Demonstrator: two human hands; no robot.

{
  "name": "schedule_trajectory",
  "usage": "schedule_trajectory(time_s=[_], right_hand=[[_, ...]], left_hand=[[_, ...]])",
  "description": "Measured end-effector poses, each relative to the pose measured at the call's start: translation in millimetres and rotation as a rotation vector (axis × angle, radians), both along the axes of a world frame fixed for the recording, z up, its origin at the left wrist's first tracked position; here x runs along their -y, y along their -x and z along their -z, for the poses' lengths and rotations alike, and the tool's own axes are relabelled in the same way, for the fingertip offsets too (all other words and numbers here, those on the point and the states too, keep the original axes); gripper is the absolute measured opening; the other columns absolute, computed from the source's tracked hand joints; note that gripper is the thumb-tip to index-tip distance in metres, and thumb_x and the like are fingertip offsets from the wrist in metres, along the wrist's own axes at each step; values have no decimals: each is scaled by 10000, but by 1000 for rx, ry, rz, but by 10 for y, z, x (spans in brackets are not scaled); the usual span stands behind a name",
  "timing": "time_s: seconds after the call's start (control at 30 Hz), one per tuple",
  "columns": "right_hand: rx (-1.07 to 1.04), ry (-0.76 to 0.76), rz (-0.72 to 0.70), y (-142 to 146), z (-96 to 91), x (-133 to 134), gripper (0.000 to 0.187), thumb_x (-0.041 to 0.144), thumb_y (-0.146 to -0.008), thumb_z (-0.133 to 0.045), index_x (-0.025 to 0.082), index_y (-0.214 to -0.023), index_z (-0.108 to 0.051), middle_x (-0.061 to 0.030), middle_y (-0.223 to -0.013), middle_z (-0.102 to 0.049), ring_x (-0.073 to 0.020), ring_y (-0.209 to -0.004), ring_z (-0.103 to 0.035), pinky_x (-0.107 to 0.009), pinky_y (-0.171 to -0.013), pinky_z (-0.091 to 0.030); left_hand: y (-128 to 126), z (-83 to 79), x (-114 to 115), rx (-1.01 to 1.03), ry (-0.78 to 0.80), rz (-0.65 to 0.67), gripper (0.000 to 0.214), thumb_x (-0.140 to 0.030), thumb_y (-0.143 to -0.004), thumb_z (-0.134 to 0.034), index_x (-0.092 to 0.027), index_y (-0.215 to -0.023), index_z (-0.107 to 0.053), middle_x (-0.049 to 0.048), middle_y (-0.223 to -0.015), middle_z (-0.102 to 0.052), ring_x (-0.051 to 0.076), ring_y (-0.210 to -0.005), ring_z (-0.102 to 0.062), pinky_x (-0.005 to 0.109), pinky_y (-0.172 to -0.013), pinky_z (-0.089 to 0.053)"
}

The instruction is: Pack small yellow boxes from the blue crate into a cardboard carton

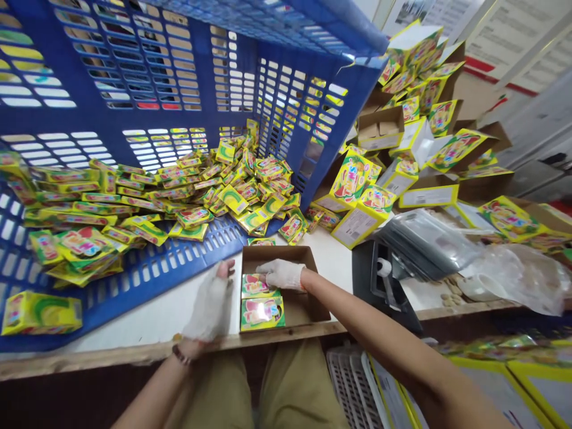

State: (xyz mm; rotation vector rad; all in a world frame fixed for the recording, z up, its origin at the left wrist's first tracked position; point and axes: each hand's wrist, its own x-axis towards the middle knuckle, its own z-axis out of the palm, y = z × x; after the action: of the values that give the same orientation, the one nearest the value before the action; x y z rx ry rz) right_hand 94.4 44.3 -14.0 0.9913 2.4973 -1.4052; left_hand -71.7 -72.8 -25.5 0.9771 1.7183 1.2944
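A brown open-topped cardboard box (318,280) sits at the table's front edge. Two small yellow-green packets lie in its left part: a front packet (261,313) and one behind it (255,287). My right hand (282,274), in a white glove, reaches into the box from the right, its fingers closed on the upper edge of the rear packet. Part of that packet is hidden under the fingers. Left of the box, my left hand (209,305), also gloved with bare fingertips, is empty and its fingers are apart. Another packet (261,242) lies just behind the box.
A large blue crate (174,262) lies on its side at the left, holding a heap of packets (232,190). Printed display boxes (351,179) pile up at the right. Nearby are a black tray (364,268), a tape dispenser (385,280) and plastic sleeves (433,238).
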Motion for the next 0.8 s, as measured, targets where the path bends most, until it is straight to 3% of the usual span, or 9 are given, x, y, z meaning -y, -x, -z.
schedule_trajectory(time_s=[0.07, 0.2, 0.3, 0.4, 0.5, 0.57, 0.63, 0.7, 0.8], right_hand=[[1, -26, 8, 22, -15, 12, 166, 272, -862, -523, 175, -802, -644, 11, -730, -603, -138, -697, -504, -234, -654, -410], [8, -11, 60, 48, 36, 28, 192, 267, -875, -527, 180, -922, -692, -4, -839, -673, -156, -774, -574, -238, -682, -452], [9, -3, 67, 26, 80, 39, 224, 301, -891, -532, 198, -997, -700, -10, -899, -691, -179, -854, -616, -263, -744, -493], [-95, -153, 115, -42, 7, 70, 302, 348, -849, -618, 207, -1106, -688, -59, -1069, -690, -234, -1013, -620, -343, -906, -502], [-357, -460, 225, -98, -229, 81, 360, 274, -868, -582, 190, -1213, -637, -108, -1192, -634, -246, -1132, -575, -388, -1036, -444], [-479, -685, 301, -94, -419, 34, 443, 231, -862, -573, 174, -1301, -573, -140, -1280, -573, -258, -1221, -516, -403, -1080, -405], [-450, -828, 307, -55, -565, -60, 507, 202, -822, -603, 166, -1325, -550, -165, -1324, -533, -286, -1258, -474, -423, -1082, -392], [-319, -820, 250, -10, -623, -180, 426, 159, -800, -590, 175, -1225, -611, -157, -1233, -588, -293, -1175, -515, -431, -1040, -412], [-263, -620, 298, 4, -550, -344, 274, 140, -817, -516, 189, -1050, -651, -100, -1066, -655, -240, -1003, -575, -384, -964, -448]], left_hand=[[170, -91, -394, -364, 13, 26, 537, -571, -914, -336, -166, -1114, -627, 120, -1182, -681, 273, -1126, -615, 402, -959, -498], [297, -173, -1206, -511, 6, 52, 376, -401, -753, -623, -169, -1048, -649, 138, -1148, -680, 309, -1141, -595, 407, -1006, -441], [298, -167, -1551, -558, -7, 129, 453, -321, -558, -790, -188, -976, -681, 141, -1203, -666, 348, -1182, -569, 405, -1035, -409], [382, -181, -1577, -554, -9, 151, 417, -400, -637, -753, -191, -993, -697, 134, -1188, -682, 336, -1157, -584, 407, -1030, -407], [483, -277, -1376, -508, -44, 165, 489, -547, -800, -582, -169, -1093, -682, 108, -1138, -706, 281, -1077, -625, 367, -964, -459], [463, -369, -1198, -417, -97, 241, 517, -591, -809, -567, -159, -1062, -697, 85, -1071, -723, 258, -1004, -647, 343, -900, -493], [362, -437, -1059, -274, -148, 387, 523, -609, -765, -631, -155, -1010, -716, 74, -1000, -731, 252, -951, -654, 339, -853, -513], [247, -452, -1018, -180, -188, 428, 534, -630, -774, -615, -149, -980, -722, 76, -945, -728, 248, -921, -654, 346, -832, -528], [238, -405, -1195, -242, -219, 136, 486, -553, -864, -503, -140, -1046, -685, 107, -1041, -699, 270, -1046, -621, 404, -954, -499]])
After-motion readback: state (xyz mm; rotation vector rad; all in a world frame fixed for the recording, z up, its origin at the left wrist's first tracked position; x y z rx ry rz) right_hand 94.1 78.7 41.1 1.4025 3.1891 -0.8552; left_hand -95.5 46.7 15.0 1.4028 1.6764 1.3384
